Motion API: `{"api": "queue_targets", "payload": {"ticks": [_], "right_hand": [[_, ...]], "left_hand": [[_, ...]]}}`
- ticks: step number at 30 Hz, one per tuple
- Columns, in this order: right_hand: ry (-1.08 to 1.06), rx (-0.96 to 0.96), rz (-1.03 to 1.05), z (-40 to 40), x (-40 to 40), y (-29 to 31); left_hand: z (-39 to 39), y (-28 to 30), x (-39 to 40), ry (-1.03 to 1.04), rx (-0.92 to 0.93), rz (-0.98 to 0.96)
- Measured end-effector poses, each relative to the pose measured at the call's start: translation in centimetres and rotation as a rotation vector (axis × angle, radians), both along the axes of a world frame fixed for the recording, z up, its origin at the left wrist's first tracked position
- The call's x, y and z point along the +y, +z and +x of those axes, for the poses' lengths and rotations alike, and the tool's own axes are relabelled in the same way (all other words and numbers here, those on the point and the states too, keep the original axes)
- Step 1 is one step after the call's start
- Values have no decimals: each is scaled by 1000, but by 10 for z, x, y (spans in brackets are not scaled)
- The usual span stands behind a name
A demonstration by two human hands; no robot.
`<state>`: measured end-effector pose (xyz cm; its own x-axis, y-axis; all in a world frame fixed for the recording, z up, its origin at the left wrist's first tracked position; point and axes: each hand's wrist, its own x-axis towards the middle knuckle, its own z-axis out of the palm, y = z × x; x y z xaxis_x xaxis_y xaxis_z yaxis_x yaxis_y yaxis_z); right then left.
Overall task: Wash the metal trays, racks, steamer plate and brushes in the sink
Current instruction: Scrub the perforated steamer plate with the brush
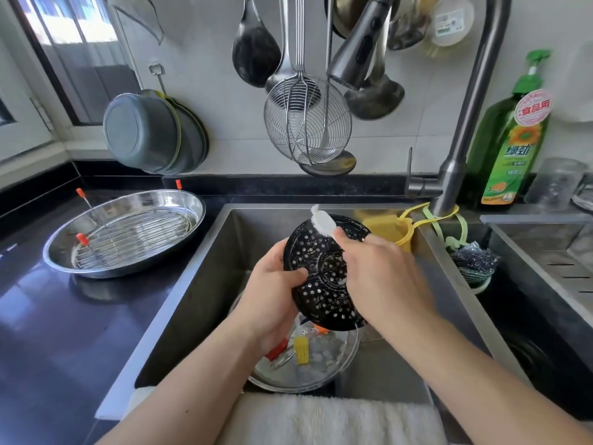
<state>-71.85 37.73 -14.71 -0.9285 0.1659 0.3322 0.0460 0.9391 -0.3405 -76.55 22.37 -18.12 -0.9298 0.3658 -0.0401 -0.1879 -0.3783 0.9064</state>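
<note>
Over the sink [205, 284], my left hand [272, 290] grips the near-left edge of a black perforated steamer plate [321, 284], tilted on edge. My right hand [382, 277] holds a white brush [322, 222], whose head lies against the plate's upper rim. Below, on the sink floor, lies a round metal tray [321, 370] with a yellow silicone brush [301, 350] and an orange-handled rack partly hidden by my left wrist. On the black counter to the left sits an oval metal tray [61, 248] containing a wire rack [134, 239] with orange-tipped handles.
The faucet [462, 130] rises at the right, its spray head [359, 46] hanging above the sink. Ladles and a wire skimmer [306, 123] hang on the wall. A green dish-soap bottle [510, 146], a yellow holder [391, 231] and a scourer [475, 258] are at the right. A white towel [321, 419] lies on the near edge.
</note>
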Motion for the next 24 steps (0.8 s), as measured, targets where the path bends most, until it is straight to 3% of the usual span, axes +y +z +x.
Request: {"api": "queue_targets", "payload": {"ticks": [5,9,11,15,21,24], "right_hand": [[271,-1,-47,13,-26,-9],[11,89,-5,-6,3,-5],[-17,56,8,-3,6,-8],[355,-20,-83,16,-28,-15],[16,45,-25,-4,6,-11],[272,-28,-136,15,-24,-15]], "left_hand": [[1,2,-6,-11,37,17],[-2,0,-9,-15,30,-12],[0,2,-5,-19,37,-22],[5,8,-6,-4,55,21],[2,2,-6,36,19,-71],[4,4,-3,5,45,-65]]}}
